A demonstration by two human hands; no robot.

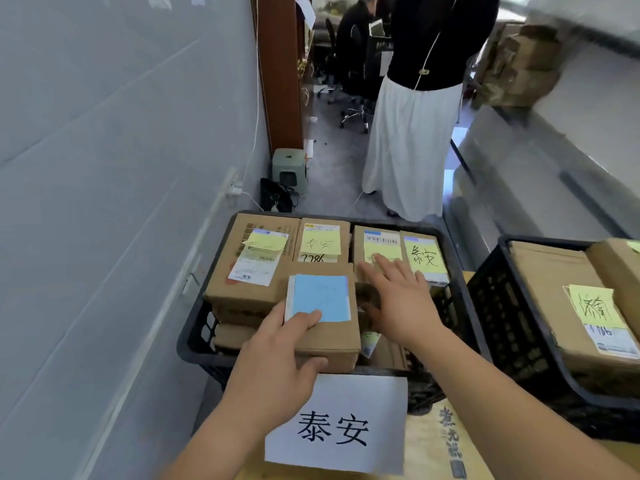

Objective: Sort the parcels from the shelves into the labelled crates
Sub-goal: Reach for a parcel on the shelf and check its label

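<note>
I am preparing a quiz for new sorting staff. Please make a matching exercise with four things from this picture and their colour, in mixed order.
Things:
1. note on the parcel that the left hand holds
2. crate in front
3. paper sign on that crate
4. note with handwriting beyond the right hand

Colours:
A. black
B. yellow
C. blue
D. white

Pairs: 1-C, 2-A, 3-D, 4-B

The parcels (322, 341) are matt brown cardboard, bearing paper notes (320, 297) in blue and yellow. The black crate (194, 337) is latticed plastic, its label (336, 424) plain white paper. The wall (104, 133) looks smooth and grey.
</note>
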